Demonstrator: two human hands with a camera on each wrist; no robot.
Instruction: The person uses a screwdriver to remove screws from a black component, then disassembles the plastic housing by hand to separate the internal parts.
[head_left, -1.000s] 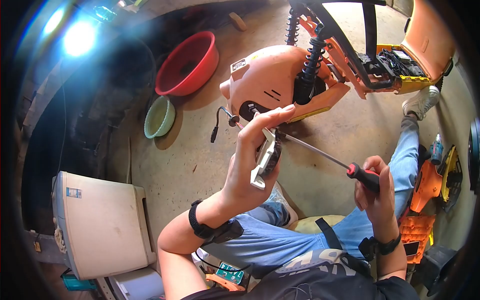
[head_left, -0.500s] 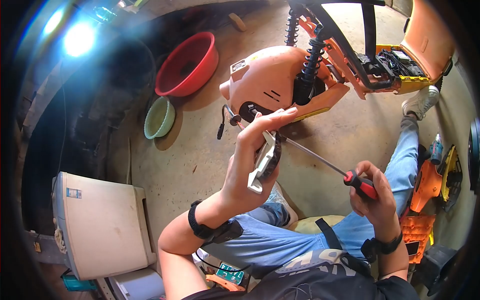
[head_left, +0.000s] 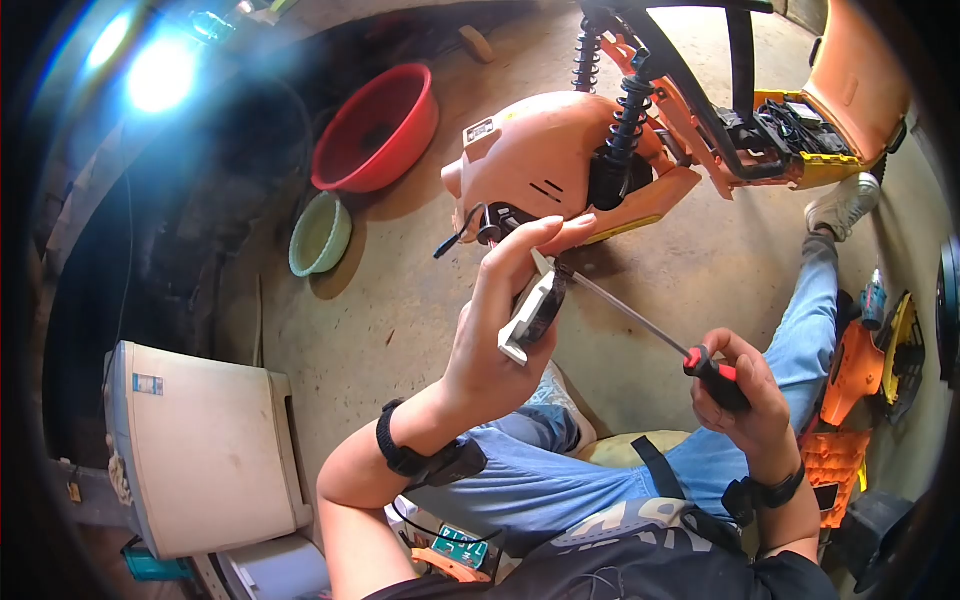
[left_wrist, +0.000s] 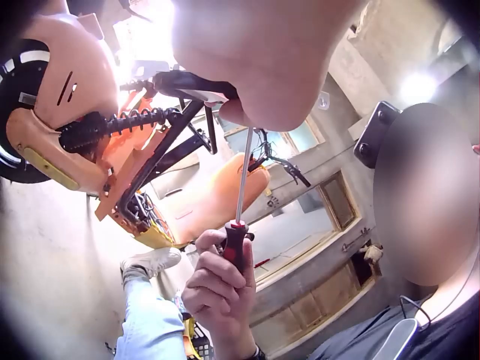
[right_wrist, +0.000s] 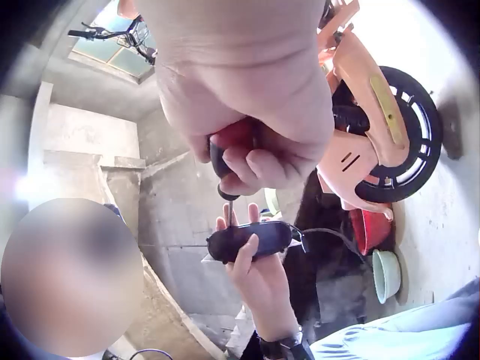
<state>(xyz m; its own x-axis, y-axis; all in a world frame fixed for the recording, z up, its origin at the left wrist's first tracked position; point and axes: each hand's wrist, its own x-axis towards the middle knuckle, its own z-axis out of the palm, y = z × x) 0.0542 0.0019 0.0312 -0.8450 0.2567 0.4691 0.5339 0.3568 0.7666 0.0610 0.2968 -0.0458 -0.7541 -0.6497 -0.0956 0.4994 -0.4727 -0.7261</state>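
Observation:
In the head view my left hand (head_left: 485, 325) grips a small part with a white back and a black face (head_left: 542, 305). From the right wrist view that part is a glossy black oval housing (right_wrist: 251, 240) with fingers around it. A dark cable (right_wrist: 330, 232) runs off one end. My right hand (head_left: 745, 395) holds a screwdriver by its red and black handle (head_left: 715, 378), fingers curled around the grip. Its long steel shaft (head_left: 630, 317) slants up to the left, the tip right at the upper end of the part. A loose black connector (head_left: 447, 245) hangs beyond the left hand.
Beyond my hands lies an orange scooter body (head_left: 540, 150) with a black spring shock absorber (head_left: 628, 120). A red basin (head_left: 375, 130) and a pale green basin (head_left: 320, 235) stand on the floor to the left. Orange panels (head_left: 835, 470) lie at the right, a cream box (head_left: 205, 450) at the left.
The screwdriver handle has turned in my right fingers, and that hand has shifted slightly left. The part in my left hand tilts differently, and the loose connector has swung upward.

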